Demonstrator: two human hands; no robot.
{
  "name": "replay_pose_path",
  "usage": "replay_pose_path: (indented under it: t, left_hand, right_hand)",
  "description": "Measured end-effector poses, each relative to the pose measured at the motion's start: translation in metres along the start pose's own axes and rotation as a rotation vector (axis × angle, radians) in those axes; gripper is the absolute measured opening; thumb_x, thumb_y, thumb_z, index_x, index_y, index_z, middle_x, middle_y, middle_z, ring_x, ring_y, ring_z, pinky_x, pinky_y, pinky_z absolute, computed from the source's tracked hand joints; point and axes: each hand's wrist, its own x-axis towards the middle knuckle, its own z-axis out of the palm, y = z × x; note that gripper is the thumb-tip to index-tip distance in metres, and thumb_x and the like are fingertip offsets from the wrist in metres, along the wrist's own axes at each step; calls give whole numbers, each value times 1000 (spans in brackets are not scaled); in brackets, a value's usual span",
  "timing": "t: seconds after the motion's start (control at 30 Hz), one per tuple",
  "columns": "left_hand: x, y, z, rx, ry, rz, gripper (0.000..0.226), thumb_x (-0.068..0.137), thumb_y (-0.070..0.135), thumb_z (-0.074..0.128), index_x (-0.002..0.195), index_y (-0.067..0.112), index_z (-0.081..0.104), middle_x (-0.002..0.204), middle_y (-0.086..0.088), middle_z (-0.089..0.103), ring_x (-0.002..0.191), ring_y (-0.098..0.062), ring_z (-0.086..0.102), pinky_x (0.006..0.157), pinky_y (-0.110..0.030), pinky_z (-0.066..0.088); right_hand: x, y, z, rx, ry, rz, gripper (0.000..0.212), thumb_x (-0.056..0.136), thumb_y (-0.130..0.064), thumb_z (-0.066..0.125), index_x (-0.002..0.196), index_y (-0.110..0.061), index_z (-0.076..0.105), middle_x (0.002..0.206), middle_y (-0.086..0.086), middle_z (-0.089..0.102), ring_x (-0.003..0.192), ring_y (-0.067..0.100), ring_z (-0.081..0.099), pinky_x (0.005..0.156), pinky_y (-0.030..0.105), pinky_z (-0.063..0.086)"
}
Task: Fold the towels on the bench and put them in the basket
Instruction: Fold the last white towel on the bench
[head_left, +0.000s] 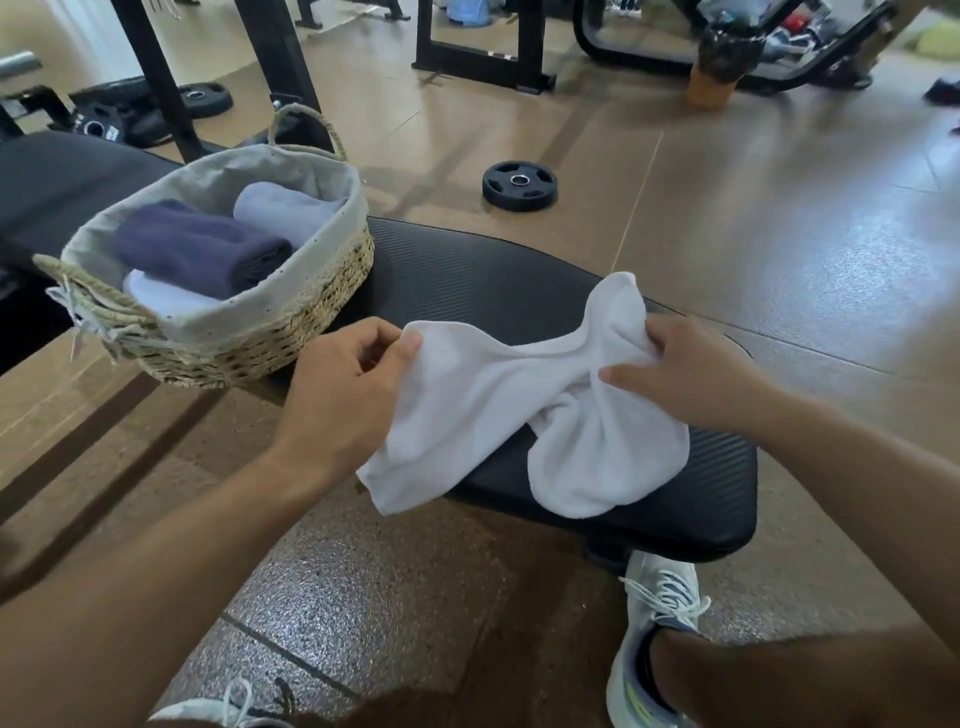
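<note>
A white towel (498, 410) hangs crumpled over the near end of the black padded bench (467, 280). My left hand (343, 389) pinches its left edge between thumb and fingers. My right hand (691, 369) grips the bunched cloth at its right side. To the left on the bench stands a woven basket (291, 332) with a grey cloth lining and rope handles. Inside it lie a rolled dark blue towel (202, 247), a pale blue towel (280, 208) behind it and a white one (161, 296) at the front.
A black weight plate (519, 185) lies on the brown floor beyond the bench. Black rack legs (156, 78) and more plates (202, 98) stand at the back left, machine frames (483, 52) at the back. My two shoes (654, 639) are by the bench's near end.
</note>
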Motion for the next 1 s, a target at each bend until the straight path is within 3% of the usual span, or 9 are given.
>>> replay_pose_path:
  t: [0.17, 0.33, 0.43, 0.5, 0.57, 0.63, 0.77, 0.87, 1.0]
  left_hand:
    - [-17, 22, 7, -78, 28, 175, 18, 102, 31, 59, 87, 28, 66, 71, 13, 65, 64, 0, 56, 63, -16, 44]
    - [-25, 36, 7, -150, 156, 274, 17, 102, 37, 55, 85, 38, 59, 73, 20, 61, 67, 2, 53, 63, -17, 43]
    - [-5, 28, 1, -493, 327, -112, 17, 94, 38, 57, 83, 29, 66, 73, 17, 65, 73, -9, 59, 70, -30, 48]
    - [11, 14, -8, -840, 314, -457, 24, 92, 33, 59, 104, 20, 74, 97, 5, 78, 92, -20, 73, 84, -41, 58]
    - [18, 5, -15, -906, 300, -612, 32, 93, 30, 58, 118, 16, 72, 109, -3, 78, 101, -28, 75, 85, -47, 61]
    - [16, 2, -13, -834, 305, -664, 30, 96, 31, 57, 117, 15, 71, 103, -2, 77, 87, -24, 73, 66, -36, 59]
    - [3, 12, -1, -640, 163, -509, 16, 92, 36, 62, 86, 25, 71, 82, -1, 67, 74, -20, 59, 58, -28, 46]
    - [-13, 19, 6, -385, -11, -282, 25, 82, 46, 65, 77, 22, 70, 79, -1, 68, 78, -19, 58, 73, -42, 50]
    - [-38, 32, 17, -214, -160, -87, 20, 96, 31, 67, 80, 20, 67, 66, 14, 68, 57, 3, 57, 55, -13, 43]
  right_hand:
    - [-9, -28, 12, 193, 184, -223, 33, 95, -36, 66, 74, -14, 52, 65, -6, 54, 58, 9, 48, 55, 24, 39]
    - [-24, -57, 5, 695, 511, -284, 11, 98, -29, 66, 97, -39, 61, 89, -22, 69, 83, -7, 63, 72, 12, 49]
    - [-10, -46, -4, 838, 596, -127, 10, 99, -28, 61, 107, -31, 65, 103, -10, 73, 96, 8, 69, 86, 29, 58]
    - [0, -36, -8, 942, 589, 25, 11, 97, -28, 60, 103, -30, 70, 103, -9, 75, 100, 13, 71, 91, 38, 59]
    - [6, -27, -8, 1015, 467, 193, 10, 97, -27, 62, 98, -28, 72, 100, -8, 77, 98, 16, 73, 89, 38, 60]
    - [7, -21, -5, 1008, 182, 321, 12, 95, -25, 66, 104, -22, 73, 106, 2, 78, 97, 22, 74, 91, 41, 59]
    - [-7, -22, 4, 761, -378, 199, 23, 95, -25, 68, 117, -21, 74, 113, 1, 78, 107, 23, 74, 101, 47, 54]
    - [-15, -30, 5, 731, -494, 52, 28, 97, -15, 64, 121, -27, 72, 117, 1, 76, 107, 23, 72, 93, 43, 56]
    - [-24, -37, 2, 768, -566, -148, 60, 94, 12, 54, 126, -38, 65, 120, -3, 75, 105, 19, 72, 90, 36, 58]
